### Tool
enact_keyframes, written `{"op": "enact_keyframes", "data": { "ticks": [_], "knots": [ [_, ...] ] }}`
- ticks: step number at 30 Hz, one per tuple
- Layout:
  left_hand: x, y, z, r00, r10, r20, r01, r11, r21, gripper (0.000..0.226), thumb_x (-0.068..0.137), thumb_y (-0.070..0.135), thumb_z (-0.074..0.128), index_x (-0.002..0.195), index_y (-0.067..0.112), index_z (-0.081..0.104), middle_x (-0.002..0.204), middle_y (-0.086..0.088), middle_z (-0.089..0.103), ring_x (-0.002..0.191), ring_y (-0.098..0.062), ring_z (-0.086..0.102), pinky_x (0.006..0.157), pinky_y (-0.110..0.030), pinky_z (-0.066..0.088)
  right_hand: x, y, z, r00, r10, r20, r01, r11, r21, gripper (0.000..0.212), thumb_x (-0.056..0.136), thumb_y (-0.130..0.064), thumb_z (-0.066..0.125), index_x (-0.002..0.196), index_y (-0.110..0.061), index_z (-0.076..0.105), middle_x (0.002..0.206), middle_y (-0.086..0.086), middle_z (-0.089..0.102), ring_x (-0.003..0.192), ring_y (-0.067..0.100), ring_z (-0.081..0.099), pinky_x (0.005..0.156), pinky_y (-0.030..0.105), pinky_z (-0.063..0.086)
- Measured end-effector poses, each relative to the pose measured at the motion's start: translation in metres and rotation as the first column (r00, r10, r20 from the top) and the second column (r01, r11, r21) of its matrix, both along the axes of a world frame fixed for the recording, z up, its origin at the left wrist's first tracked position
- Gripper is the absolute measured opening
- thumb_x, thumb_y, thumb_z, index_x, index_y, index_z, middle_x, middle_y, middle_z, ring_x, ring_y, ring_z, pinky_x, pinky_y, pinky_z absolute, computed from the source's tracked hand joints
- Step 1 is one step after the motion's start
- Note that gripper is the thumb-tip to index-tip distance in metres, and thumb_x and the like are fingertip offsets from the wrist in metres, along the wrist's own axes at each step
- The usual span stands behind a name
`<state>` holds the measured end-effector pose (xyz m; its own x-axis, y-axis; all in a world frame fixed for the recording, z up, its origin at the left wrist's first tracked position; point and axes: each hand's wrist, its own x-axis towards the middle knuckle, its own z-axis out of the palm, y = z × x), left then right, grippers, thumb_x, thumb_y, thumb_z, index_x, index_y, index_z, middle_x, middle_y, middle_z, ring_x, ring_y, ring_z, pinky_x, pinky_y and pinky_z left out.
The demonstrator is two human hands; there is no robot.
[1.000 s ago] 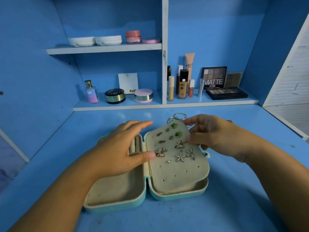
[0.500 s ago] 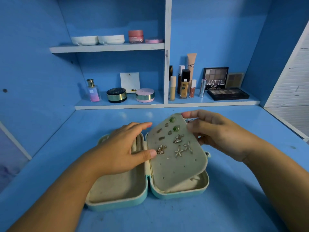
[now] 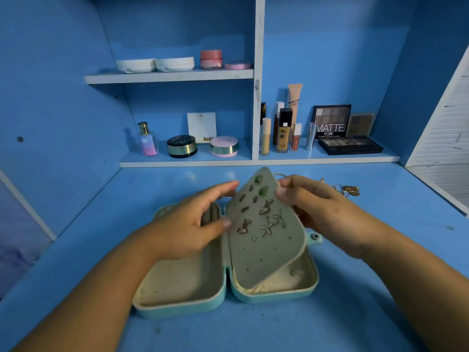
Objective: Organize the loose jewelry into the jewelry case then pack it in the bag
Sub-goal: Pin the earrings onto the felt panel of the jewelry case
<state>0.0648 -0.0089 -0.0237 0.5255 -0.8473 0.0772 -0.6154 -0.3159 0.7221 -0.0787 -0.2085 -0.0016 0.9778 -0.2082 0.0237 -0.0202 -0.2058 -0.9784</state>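
A blue table (image 3: pixel 380 275) runs under blue shelves of cosmetics. On it the turquoise jewelry case (image 3: pixel 177 298) lies open in front of the person. Its grey earring panel (image 3: pixel 269 250), flat a second ago, now stands steeply tilted, higher than half a second back, so more of the right compartment shows beneath it. The right hand (image 3: pixel 324 214) has its grip clamped on the panel's far edge, thumb in front. The left hand (image 3: pixel 187 224) rests loose and unclenched on the left half, with the thumb tip touching the panel's inner edge. Loose chains (image 3: pixel 350 190), hidden earlier, now show on the table beyond the right hand.

The right fingers behind the panel are hidden, and the left hand covers most of the ring rolls. The studs are too small to identify.

Readable: "MATTE" on the eyeshadow palette (image 3: pixel 331 120), "NUDE" on the white card (image 3: pixel 201 125), "SB" on the perfume bottle (image 3: pixel 147 139).
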Motion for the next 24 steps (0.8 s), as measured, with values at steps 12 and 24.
{"op": "enact_keyframes", "data": {
  "ticks": [12,24],
  "knots": [
    [-0.004,-0.002,0.004,0.957,0.007,0.288,-0.064,0.98,0.19,0.048,0.097,0.041,0.051,0.144,0.038,0.039,0.142,0.029,0.037,0.131,0.009,0.028,0.113,-0.021,0.021,0.003,-0.015,0.0,0.951,-0.189,-0.243,0.064,0.894,-0.443,0.027,0.085,-0.024,0.064,0.086,0.003,0.063,0.064,0.005,0.05,0.06,0.016,0.044,0.062,0.032,0.039],
    [-0.001,-0.002,0.0,0.954,0.012,0.3,-0.067,0.982,0.175,0.047,0.097,0.037,0.052,0.142,0.038,0.041,0.14,0.03,0.039,0.132,0.008,0.03,0.112,-0.021,0.022,0.001,-0.02,-0.001,0.956,-0.114,-0.27,0.035,0.959,-0.281,0.027,0.094,-0.001,0.049,0.096,-0.018,0.07,0.07,0.001,0.072,0.058,0.007,0.064,0.058,0.017,0.05]
  ]
}}
